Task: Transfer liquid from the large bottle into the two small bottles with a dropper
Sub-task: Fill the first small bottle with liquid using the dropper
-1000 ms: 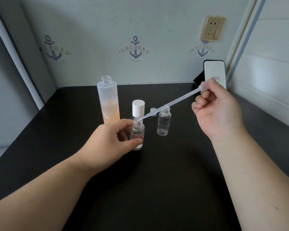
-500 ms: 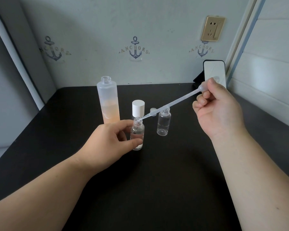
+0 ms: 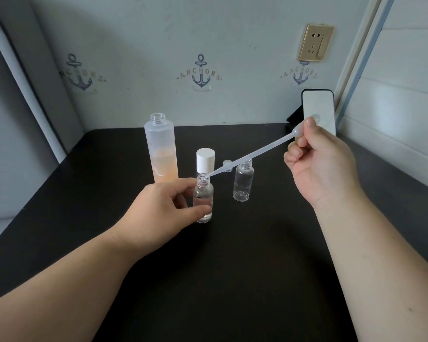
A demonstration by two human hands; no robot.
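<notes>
Dripping from my dropper (image 3: 252,156) into the near vial (image 3: 203,197) on the black table (image 3: 232,280).
Largest first: the table carries the tall bottle (image 3: 162,150), uncapped and upright at the back left, with peach liquid in its lower half. My left hand (image 3: 158,211) grasps the near vial, thumb and fingers curled round its body; it stands upright with some clear liquid inside. My right hand (image 3: 319,164) pinches the dropper's bulb, the stem slanting down-left so its tip sits at the vial's mouth. A second vial (image 3: 243,183) stands just right, apart. A white cap (image 3: 205,156) stands behind the near vial.
</notes>
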